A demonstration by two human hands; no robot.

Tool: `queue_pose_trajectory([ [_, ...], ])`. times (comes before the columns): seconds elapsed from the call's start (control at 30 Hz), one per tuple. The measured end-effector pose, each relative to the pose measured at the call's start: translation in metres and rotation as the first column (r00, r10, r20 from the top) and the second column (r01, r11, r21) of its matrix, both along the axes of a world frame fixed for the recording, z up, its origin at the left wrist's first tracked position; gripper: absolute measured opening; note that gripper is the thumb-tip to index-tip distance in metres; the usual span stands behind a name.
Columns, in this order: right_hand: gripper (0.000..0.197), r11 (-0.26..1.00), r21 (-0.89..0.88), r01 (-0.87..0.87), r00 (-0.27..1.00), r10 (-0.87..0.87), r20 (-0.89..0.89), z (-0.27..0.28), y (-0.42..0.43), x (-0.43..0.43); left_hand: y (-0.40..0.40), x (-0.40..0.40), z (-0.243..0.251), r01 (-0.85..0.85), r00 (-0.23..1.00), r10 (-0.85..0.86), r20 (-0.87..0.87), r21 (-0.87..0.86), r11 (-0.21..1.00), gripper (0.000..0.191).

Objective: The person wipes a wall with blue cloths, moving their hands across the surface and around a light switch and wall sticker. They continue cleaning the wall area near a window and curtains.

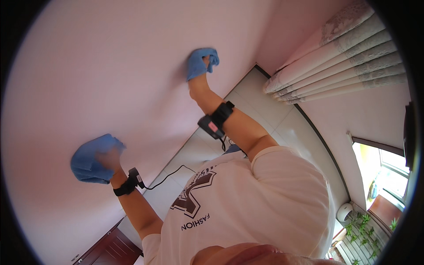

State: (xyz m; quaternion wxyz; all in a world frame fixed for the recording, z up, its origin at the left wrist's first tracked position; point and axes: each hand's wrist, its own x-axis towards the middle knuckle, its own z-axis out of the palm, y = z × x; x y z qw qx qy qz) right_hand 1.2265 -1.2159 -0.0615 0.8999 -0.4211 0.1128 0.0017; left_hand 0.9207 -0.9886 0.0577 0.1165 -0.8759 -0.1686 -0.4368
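Note:
My left hand (pixel 109 159), slightly blurred, presses a folded blue cloth (pixel 86 162) against the pale pink wall (pixel 109 73). Higher in the picture, my right hand (pixel 206 62) grips a second blue cloth (pixel 196 64), its bunched end curling around the fingers. This cloth also lies at the wall, where a shadow falls beside it. Cloth hides most of the right fingers. Around my left wrist is a black strap with a small device (pixel 135 178) and a cable; another strapped device (pixel 212 126) sits on my right forearm.
Patterned curtains (pixel 344 63) hang at the upper right. Pale floor tiles (pixel 258 96) meet the wall along a dark edge. A dark red wooden door (pixel 111 246) is at the lower left. Right of me are a window (pixel 394 165) and green leafy plants (pixel 362 228).

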Motion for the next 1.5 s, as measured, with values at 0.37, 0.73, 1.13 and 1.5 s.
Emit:
queue_pose_trajectory([
  [0.37,0.06,0.781,-0.544,0.307,0.951,-0.235,0.199,-0.018,-0.083,0.097,0.012,0.005,-0.003,0.011,1.0,-0.011,0.002,-0.035,0.999,0.031],
  [0.73,0.046,0.751,-0.561,0.347,0.93,-0.199,0.308,0.025,-0.107,0.109,-0.007,0.002,0.003,0.142,0.989,-0.149,0.003,-0.321,0.936,0.035],
  [1.13,0.039,0.577,-0.42,0.7,-0.102,0.663,0.742,0.118,0.038,-0.074,-0.026,0.015,0.037,0.016,0.998,-0.029,0.056,0.222,0.975,0.039],
  [1.5,0.076,0.586,-0.235,0.776,-0.048,0.426,0.903,0.21,0.068,-0.056,0.016,-0.002,-0.014,-0.265,0.579,0.395,0.714,-0.293,0.919,0.048],
])
